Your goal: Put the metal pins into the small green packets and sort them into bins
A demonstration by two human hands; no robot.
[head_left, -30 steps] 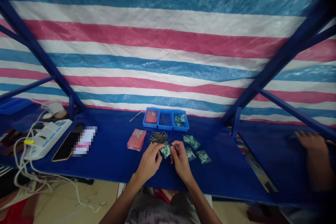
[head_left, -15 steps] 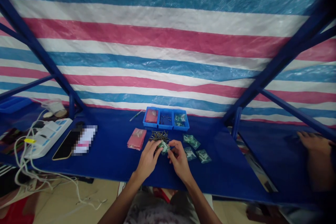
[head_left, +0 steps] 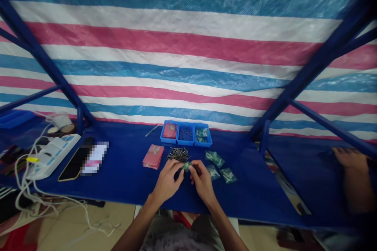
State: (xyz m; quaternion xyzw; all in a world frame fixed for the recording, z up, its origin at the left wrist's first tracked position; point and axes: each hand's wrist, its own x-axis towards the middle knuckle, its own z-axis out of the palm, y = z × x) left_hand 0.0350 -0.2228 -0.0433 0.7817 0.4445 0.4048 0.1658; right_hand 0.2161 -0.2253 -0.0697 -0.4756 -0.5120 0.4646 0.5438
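My left hand (head_left: pixel 167 182) and my right hand (head_left: pixel 202 180) meet over the blue table (head_left: pixel 123 172), both pinching one small green packet (head_left: pixel 186 166) between their fingertips. A loose pile of dark screws (head_left: pixel 178 153) lies just beyond the hands. To the right of my right hand lie three more green packets (head_left: pixel 219 166). A stack of pink bags (head_left: pixel 153 156) sits to the left of the screws.
Three joined blue bins (head_left: pixel 185 133) stand behind the screws, holding pink bags, screws and green packets. A phone (head_left: pixel 73 163) and a white power strip (head_left: pixel 51 155) with cables lie at the left. Another person's hand (head_left: pixel 350 157) rests on the table at the far right.
The green packet was held flat and wide between my hands; now it is squeezed small between the fingertips. My hands moved slightly away from me, closer together.
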